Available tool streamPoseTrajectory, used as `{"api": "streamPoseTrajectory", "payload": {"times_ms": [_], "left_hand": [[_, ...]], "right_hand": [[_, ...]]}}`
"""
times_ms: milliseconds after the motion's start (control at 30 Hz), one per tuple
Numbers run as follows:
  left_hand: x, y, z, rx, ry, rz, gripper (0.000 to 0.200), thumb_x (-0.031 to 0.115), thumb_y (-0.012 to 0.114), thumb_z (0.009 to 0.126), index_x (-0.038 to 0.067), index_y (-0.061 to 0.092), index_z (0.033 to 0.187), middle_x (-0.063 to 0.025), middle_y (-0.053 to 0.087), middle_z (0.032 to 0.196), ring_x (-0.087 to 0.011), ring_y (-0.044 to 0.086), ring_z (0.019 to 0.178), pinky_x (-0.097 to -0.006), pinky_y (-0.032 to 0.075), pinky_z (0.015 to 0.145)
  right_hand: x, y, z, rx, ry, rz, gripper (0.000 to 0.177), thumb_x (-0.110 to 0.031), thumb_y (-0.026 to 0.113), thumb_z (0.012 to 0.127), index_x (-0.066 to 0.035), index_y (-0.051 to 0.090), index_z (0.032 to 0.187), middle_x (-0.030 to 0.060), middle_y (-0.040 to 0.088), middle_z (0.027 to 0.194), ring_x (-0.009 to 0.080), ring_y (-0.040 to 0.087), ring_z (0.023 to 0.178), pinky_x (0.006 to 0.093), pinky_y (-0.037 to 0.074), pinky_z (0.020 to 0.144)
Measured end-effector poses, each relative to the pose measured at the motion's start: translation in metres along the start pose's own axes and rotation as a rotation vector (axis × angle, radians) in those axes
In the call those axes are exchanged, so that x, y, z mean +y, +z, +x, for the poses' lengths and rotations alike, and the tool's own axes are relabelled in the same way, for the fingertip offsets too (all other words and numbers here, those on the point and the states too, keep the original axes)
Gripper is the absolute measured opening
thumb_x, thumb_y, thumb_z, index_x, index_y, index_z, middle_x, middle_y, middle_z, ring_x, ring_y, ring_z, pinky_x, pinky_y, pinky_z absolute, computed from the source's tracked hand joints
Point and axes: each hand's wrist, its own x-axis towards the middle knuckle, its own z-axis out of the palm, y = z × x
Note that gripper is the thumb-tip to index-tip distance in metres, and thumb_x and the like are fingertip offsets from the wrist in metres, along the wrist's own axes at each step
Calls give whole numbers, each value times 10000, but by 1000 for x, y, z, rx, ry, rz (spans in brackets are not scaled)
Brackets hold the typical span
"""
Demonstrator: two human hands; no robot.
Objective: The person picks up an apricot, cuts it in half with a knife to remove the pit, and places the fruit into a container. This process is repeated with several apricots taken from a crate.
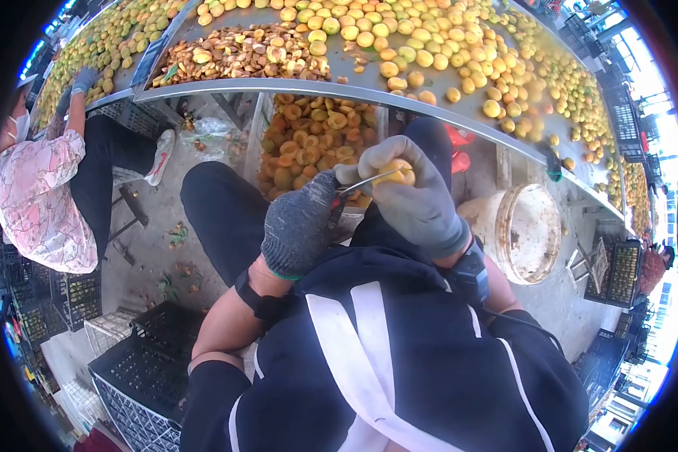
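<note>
My left hand (300, 218), in a dark grey knit glove, is closed around a small knife (363, 181). The thin blade points right and meets a yellow-orange apricot (396, 173). That fruit is held between the fingers of my right hand (422, 202), which wears a lighter grey glove. Both hands are close together above my lap. Just beyond them, a crate (253, 143) of halved apricots (297, 139) stands under the table edge.
A metal table (459, 113) bears many whole apricots (429, 45) and a heap of pits (241, 56). A dirty white bucket (531, 233) stands at right, black crates (147, 361) at lower left. A person in a pink patterned top (41, 200) sits at left.
</note>
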Motion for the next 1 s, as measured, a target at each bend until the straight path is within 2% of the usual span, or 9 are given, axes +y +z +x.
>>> {"api": "streamPoseTrajectory", "payload": {"times_ms": [267, 467, 567, 633, 667, 767, 833, 967, 1000], "left_hand": [[-9, 6, -2, 11, 53, -72, 525, 222, 781, 707, 90, 553, 1161, -157, 674, 869, -360, 664, 774, -440, 526, 660], [-14, 18, -2, 22, 19, -46, 459, 225, 764, 733, 82, 550, 1114, -166, 668, 831, -366, 662, 747, -448, 523, 640], [-12, 18, 1, 126, 69, -71, 350, 196, 711, 787, 71, 550, 1071, -159, 665, 798, -367, 661, 727, -446, 520, 623], [-15, 26, 4, 138, 36, -33, 309, 174, 682, 807, 68, 550, 1065, -160, 665, 796, -364, 661, 721, -445, 519, 614], [-17, 29, 7, 148, 6, 3, 268, 152, 653, 828, 65, 550, 1058, -161, 665, 794, -361, 661, 716, -443, 517, 606], [-18, 30, 16, 174, -63, -21, 221, 127, 624, 847, 58, 548, 1043, -165, 660, 788, -353, 661, 713, -441, 512, 591], [-24, 27, 20, 206, -20, -32, 218, 130, 617, 854, 53, 543, 1044, -168, 656, 781, -353, 659, 714, -445, 510, 590], [-22, 30, 21, 244, -9, 36, 218, 137, 611, 861, 44, 530, 1040, -169, 650, 770, -359, 655, 729, -453, 507, 605], [-18, 30, 22, 247, -13, 36, 218, 137, 611, 861, 44, 530, 1040, -169, 650, 770, -359, 655, 729, -453, 507, 605]], "right_hand": [[5, 5, 0, 17, 9, 45, 258, 79, 589, 849, -46, 523, 1065, 68, 583, 1032, 215, 607, 1072, 356, 457, 969], [-3, 8, 1, -11, 6, -329, 251, 82, 593, 851, -44, 517, 1054, 65, 565, 1028, 194, 611, 1045, 332, 478, 938], [2, 13, 4, 24, 9, -321, 262, 92, 591, 850, -41, 512, 1061, 61, 558, 1038, 195, 607, 1060, 336, 471, 954], [10, 18, 7, 138, -12, -37, 271, 93, 584, 860, -37, 506, 1084, 65, 562, 1064, 202, 604, 1072, 340, 474, 957], [11, 21, 10, 136, -12, -37, 271, 93, 584, 860, -37, 506, 1084, 65, 562, 1064, 202, 604, 1072, 340, 474, 957], [10, 20, 20, 141, -75, 20, 328, 103, 527, 860, -22, 503, 1162, 91, 600, 1125, 243, 572, 1173, 394, 408, 1053], [9, 9, 24, 157, -15, -455, 324, 69, 590, 883, -18, 489, 1179, 107, 600, 1186, 212, 589, 1140, 316, 457, 983], [7, 8, 26, 172, 17, -425, 381, 16, 616, 895, -7, 472, 1247, 132, 599, 1237, 201, 577, 1158, 301, 444, 995], [14, 10, 26, 205, -21, -257, 371, -41, 604, 921, -6, 469, 1265, 138, 594, 1251, 191, 573, 1156, 304, 446, 992]]}}
